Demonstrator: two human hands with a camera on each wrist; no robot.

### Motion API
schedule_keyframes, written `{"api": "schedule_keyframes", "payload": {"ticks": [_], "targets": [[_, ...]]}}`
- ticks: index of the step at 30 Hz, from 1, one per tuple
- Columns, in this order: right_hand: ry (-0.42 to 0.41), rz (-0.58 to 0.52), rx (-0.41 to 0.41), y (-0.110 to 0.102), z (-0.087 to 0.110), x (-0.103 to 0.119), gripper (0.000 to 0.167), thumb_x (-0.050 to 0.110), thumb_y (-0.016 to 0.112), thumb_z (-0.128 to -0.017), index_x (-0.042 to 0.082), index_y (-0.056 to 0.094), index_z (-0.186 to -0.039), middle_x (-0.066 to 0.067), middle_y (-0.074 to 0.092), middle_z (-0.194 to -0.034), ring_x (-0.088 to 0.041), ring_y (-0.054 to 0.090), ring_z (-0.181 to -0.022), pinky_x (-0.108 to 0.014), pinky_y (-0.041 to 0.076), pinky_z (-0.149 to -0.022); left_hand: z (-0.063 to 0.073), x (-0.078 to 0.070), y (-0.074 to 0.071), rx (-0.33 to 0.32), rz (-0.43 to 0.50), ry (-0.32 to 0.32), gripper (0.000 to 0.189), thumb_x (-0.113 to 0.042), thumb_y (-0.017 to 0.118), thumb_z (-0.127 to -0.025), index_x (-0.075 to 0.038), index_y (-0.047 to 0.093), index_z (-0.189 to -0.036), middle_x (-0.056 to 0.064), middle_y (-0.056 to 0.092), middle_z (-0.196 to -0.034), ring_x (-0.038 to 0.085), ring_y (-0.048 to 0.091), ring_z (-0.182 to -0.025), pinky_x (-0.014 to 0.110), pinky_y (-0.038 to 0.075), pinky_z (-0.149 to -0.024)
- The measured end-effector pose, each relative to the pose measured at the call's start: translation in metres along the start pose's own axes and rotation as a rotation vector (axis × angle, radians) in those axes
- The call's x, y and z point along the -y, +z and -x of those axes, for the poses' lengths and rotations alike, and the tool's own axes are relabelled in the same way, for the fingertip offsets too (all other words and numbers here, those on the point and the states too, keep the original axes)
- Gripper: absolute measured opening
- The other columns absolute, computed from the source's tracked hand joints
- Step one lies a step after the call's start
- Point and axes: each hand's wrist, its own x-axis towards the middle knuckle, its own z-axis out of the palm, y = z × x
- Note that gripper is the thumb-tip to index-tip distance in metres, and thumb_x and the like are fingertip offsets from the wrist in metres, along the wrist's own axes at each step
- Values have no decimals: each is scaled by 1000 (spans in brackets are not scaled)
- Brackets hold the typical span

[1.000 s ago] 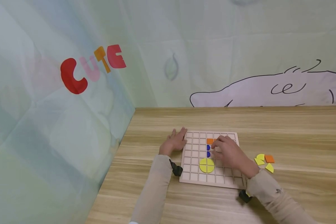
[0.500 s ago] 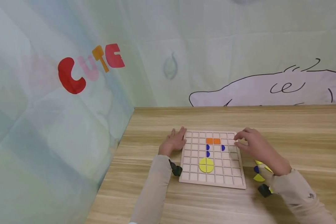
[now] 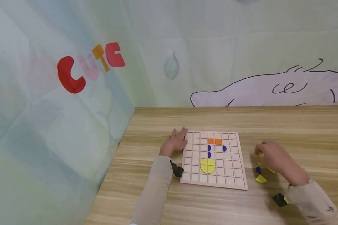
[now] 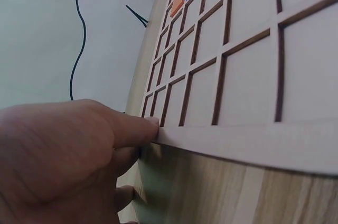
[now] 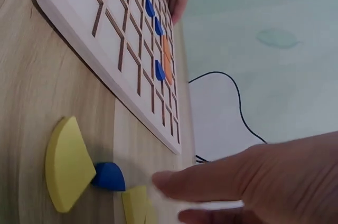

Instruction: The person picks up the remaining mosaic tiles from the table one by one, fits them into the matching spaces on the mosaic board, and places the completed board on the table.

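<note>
The pale wooden grid board [image 3: 219, 180] lies flat on the table. Its cells hold two orange squares [image 3: 214, 141], three blue half-round pieces [image 3: 224, 148] and a disc of yellow quarter-round pieces [image 3: 207, 165]. My left hand [image 3: 173, 143] rests at the board's upper left edge, fingers spread, with the thumb [image 4: 150, 123] on the rim in the left wrist view. Right of the board, my right hand [image 3: 279, 159] hangs over loose pieces with thumb and fingers apart, nothing visible between them. A yellow quarter-round [image 5: 68, 166] and a blue piece [image 5: 109, 176] lie near its thumb.
More yellow pieces [image 5: 135, 203] lie partly hidden beneath the right hand. Wood-grain table [image 3: 163, 117] surrounds the board. A printed cloth backdrop [image 3: 157, 62] stands along the table's back and left edges.
The right hand has left the board and moved right and down to the loose pieces. A second orange square and a third blue piece now show uncovered on the board. The left hand stays put.
</note>
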Motion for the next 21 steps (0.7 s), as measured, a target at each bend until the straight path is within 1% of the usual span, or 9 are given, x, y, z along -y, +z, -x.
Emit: {"api": "schedule_keyframes", "payload": {"ticks": [3, 6, 9, 14, 17, 21], "targets": [[46, 50, 53, -1, 6, -5, 15, 14, 77, -73, 7, 65, -77, -4, 56, -77, -23, 50, -71, -39, 45, -62, 1, -1, 0, 0, 3, 1, 55, -24, 34, -105, -19, 13, -155, -1, 2, -163, 31, -7, -149, 52, 2, -120], [72, 65, 74, -1, 9, -7, 18, 17, 78, -73, 9, 61, -72, -2, 51, -73, -20, 46, -67, -34, 40, -58, 1, -1, -1, -2, 5, 1, 55, -24, 34, -105, -19, 14, -155, -1, 3, -163, 31, -7, -149, 52, 2, -120], [83, 61, 66, 2, 11, -8, 22, 19, 78, -73, 11, 58, -68, -2, 48, -72, -19, 43, -66, -32, 36, -57, 1, -1, -1, -5, 5, 1, 55, -24, 34, -104, -19, 14, -155, 0, 3, -163, 31, -6, -149, 52, 2, -120], [88, 60, 51, 6, 12, -8, 25, 20, 79, -72, 10, 57, -67, -2, 48, -71, -20, 43, -66, -31, 35, -56, 1, -1, 0, 1, 4, 1, 55, -24, 34, -105, -19, 14, -155, -1, 3, -163, 31, -7, -149, 53, 2, -120], [81, 66, 44, 8, 11, -9, 24, 19, 78, -72, 9, 56, -68, -3, 48, -72, -21, 43, -66, -32, 36, -56, 1, -1, 0, 2, 3, 0, 55, -24, 34, -105, -19, 14, -155, -1, 3, -163, 31, -7, -149, 53, 2, -120], [53, 80, 33, 9, 11, -9, 23, 18, 78, -72, 9, 58, -70, -4, 50, -74, -22, 45, -68, -35, 40, -58, 1, -1, 0, -1, 5, -1, 55, -24, 34, -104, -19, 15, -155, -1, 3, -163, 31, -7, -149, 53, 2, -120]]}}
